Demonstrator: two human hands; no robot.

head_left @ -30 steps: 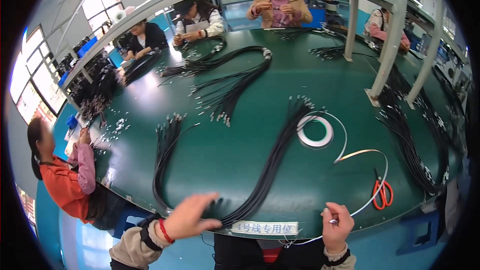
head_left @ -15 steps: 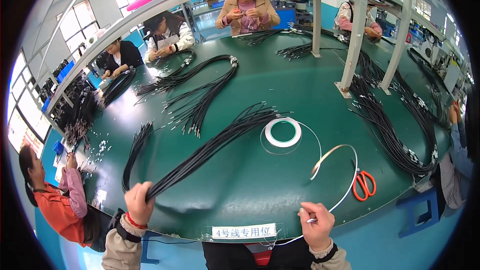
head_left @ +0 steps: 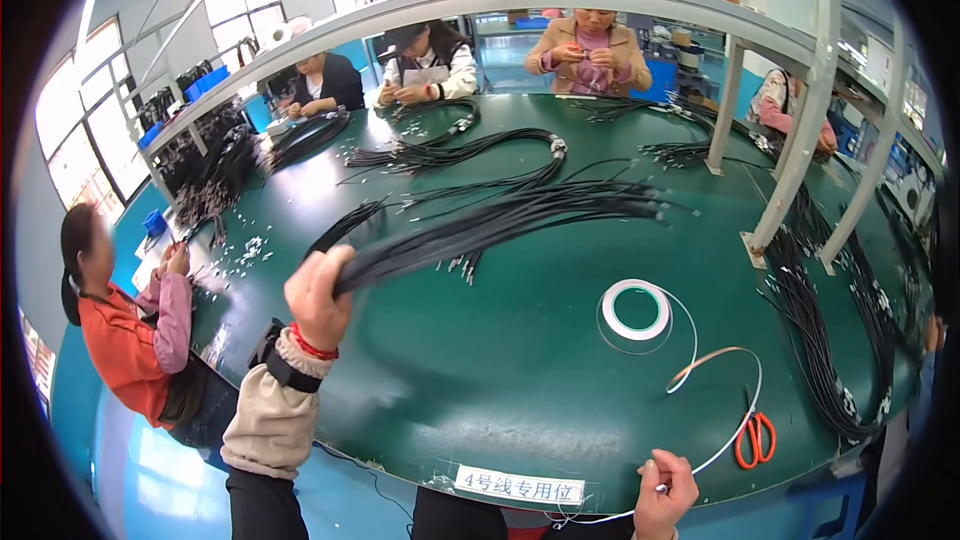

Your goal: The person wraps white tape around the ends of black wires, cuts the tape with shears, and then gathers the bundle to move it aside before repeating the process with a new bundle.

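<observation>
Single head-worn fisheye view, looking down and forward across green bench (head_left: 520, 380) from its near edge. Own hands close at lower frame: left (head_left: 318, 295), right (head_left: 665, 490). Far side and seated workers distant, edges bowed near rim.

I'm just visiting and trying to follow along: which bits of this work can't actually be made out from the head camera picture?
- Right hand: low in the head view; what its fingers pinch is too small to tell.
- Thin white strand from that hand: too fine to tell tape from wire.
- Black cable bundle: the left hand covers the gripped stretch.
- Cable tips: too small to identify.
- Orange scissors: blades distorted near the rim.
</observation>
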